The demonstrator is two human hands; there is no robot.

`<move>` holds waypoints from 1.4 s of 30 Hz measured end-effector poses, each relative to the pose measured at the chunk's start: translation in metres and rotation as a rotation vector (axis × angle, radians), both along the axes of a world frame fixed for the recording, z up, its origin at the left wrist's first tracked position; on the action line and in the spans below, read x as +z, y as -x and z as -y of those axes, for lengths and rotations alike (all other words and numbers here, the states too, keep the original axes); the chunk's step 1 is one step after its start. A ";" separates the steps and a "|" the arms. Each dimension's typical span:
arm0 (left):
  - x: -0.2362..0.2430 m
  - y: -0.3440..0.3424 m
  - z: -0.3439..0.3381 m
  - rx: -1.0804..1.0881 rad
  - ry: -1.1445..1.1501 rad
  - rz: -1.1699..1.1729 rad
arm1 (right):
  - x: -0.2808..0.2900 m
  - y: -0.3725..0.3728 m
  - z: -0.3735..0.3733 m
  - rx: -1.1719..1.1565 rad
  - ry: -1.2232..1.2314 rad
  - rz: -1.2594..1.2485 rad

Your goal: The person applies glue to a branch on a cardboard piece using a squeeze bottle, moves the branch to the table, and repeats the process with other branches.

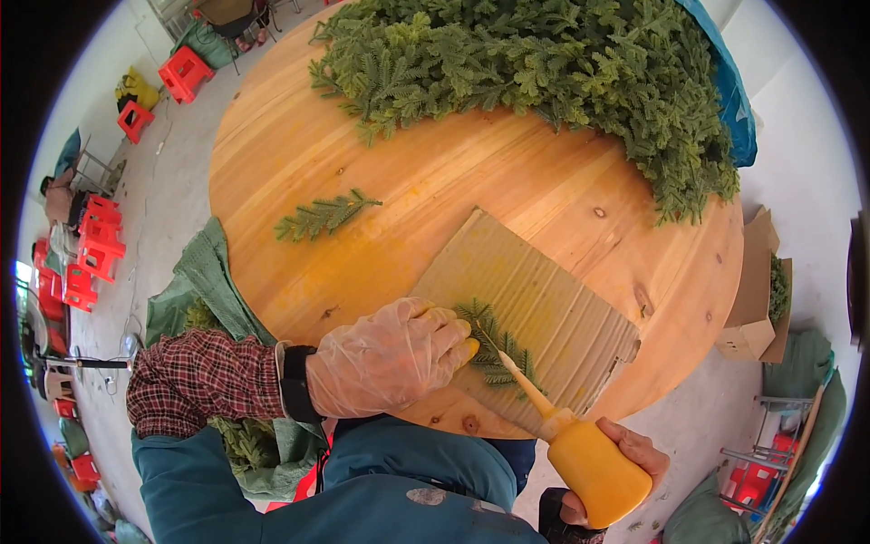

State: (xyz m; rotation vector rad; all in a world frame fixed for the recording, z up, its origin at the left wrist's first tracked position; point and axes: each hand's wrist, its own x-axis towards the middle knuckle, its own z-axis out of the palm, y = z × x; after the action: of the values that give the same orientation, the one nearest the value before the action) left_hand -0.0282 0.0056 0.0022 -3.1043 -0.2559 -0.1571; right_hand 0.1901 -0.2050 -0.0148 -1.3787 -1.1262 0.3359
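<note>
My left hand [390, 355], in a clear plastic glove with yellow-stained fingertips, is closed at the edge of a small green fir sprig [483, 319]. The sprig lies over a piece of brown corrugated cardboard [553, 295], and part of its near side is hidden by my fingers. In my bare right hand [639, 451] is a yellow squeeze bottle [598, 471], tilted so its long tapered nozzle points up and left. The nozzle's tip meets the sprig near its middle stem. Another fir sprig [326, 216] lies alone on the wood, farther left.
A big heap of fir sprigs [526, 63] covers the far side of the round wooden table [299, 172], against blue plastic sheeting [734, 100]. Green sacking [204, 272] hangs at the left edge. An open carton [748, 308] stands right; red stools [100, 238] are on the floor left.
</note>
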 end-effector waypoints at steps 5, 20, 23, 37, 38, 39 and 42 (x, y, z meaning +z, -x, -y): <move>-0.002 0.000 0.001 0.013 -0.028 0.010 | 0.006 -0.010 0.014 0.039 0.036 -0.001; 0.002 -0.003 0.002 0.040 0.019 -0.040 | 0.029 -0.002 0.030 -0.135 0.051 -0.012; 0.001 -0.002 0.002 0.049 0.034 -0.030 | 0.029 -0.003 0.035 -0.164 0.046 -0.034; 0.002 -0.002 0.003 0.058 0.003 -0.036 | 0.035 -0.012 0.045 -0.166 -0.004 -0.112; 0.003 -0.002 0.003 0.051 0.003 -0.042 | 0.037 -0.022 0.048 -0.094 0.039 -0.027; 0.003 -0.003 0.003 0.046 0.002 -0.052 | 0.039 -0.030 0.048 -0.021 0.081 0.056; 0.002 -0.001 0.002 0.042 -0.026 -0.072 | 0.044 -0.038 0.049 0.065 0.160 0.188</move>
State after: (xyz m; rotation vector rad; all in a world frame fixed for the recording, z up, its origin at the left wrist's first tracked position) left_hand -0.0267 0.0033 0.0041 -3.0685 -0.3146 -0.0472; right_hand 0.2277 -0.2541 0.0290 -1.5412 -1.3244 0.3550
